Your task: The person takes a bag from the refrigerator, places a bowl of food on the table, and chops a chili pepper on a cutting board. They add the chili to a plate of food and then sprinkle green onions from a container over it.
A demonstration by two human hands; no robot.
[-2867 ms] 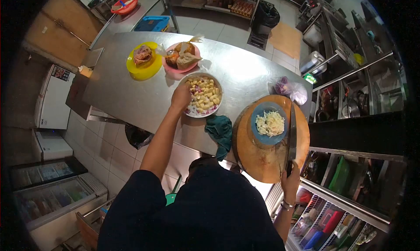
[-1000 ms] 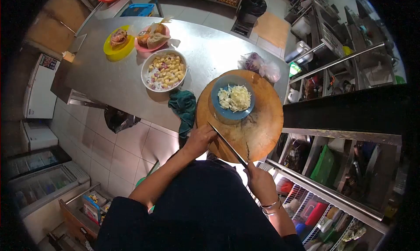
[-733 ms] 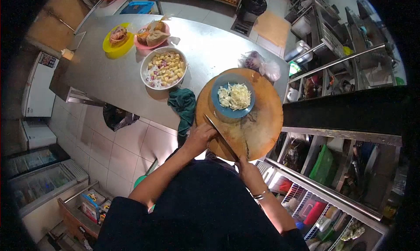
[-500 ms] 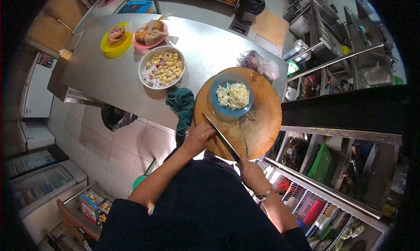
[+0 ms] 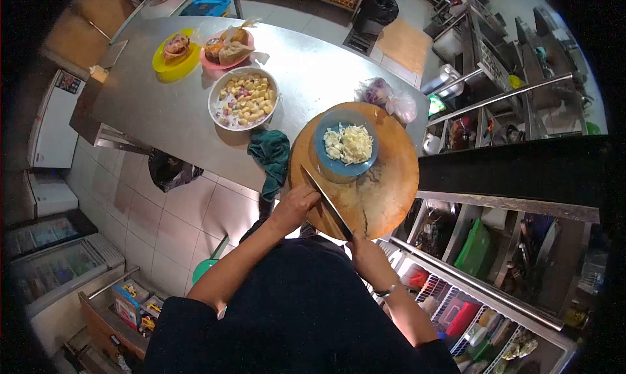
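Observation:
A long knife [image 5: 330, 204] lies slantwise over the front left of a round wooden board [image 5: 398, 172]. Its handle is in my right hand [image 5: 369, 260], at the board's near edge. My left hand [image 5: 297, 206] is closed beside the blade at the board's left edge; what its fingers hold, if anything, is hidden. Farther back on the board stands a blue bowl [image 5: 319, 154] with pale shredded pieces [image 5: 352, 144]. A dark green cloth [image 5: 269, 156] rests left of the board and hangs over the table edge.
On the metal table [image 5: 156, 107] are a white bowl of peeled cloves [image 5: 244, 99], a yellow plate [image 5: 175, 72] with a bagged item, a pink plate [image 5: 212, 64] with bags, and a plastic bag [image 5: 399, 105] behind the board. Shelves and racks stand at right.
My right hand has shifted slightly left and up with the knife handle. My left hand has stayed almost in place beside the blade.

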